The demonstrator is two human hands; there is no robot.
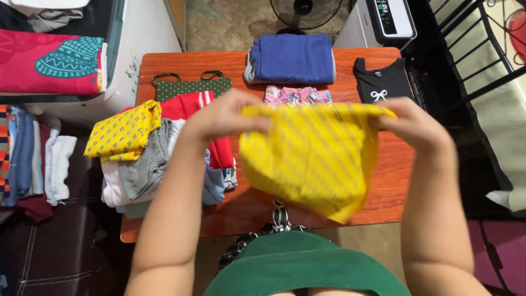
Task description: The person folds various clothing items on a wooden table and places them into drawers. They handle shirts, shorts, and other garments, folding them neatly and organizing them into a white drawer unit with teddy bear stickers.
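Left hand (pixel 222 115) and right hand (pixel 413 123) raised over wooden table (pixel 394 175), forearms angled inward, each pinching a top corner of yellow garment (pixel 309 159). Garment motion-blurred, hanging in air above table middle. Heap of unfolded clothes (pixel 148 159) left of it, touching left forearm. Folded blue piece (pixel 293 57), pink patterned piece (pixel 298 96), black top (pixel 381 82) along far edge. Bare wood at right edge and near edge.

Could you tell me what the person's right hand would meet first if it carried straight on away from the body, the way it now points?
Probably the black top with the white bow at the table's far right corner. The right hand, gripping the yellow garment, looks raised above the table, so depth is uncertain.
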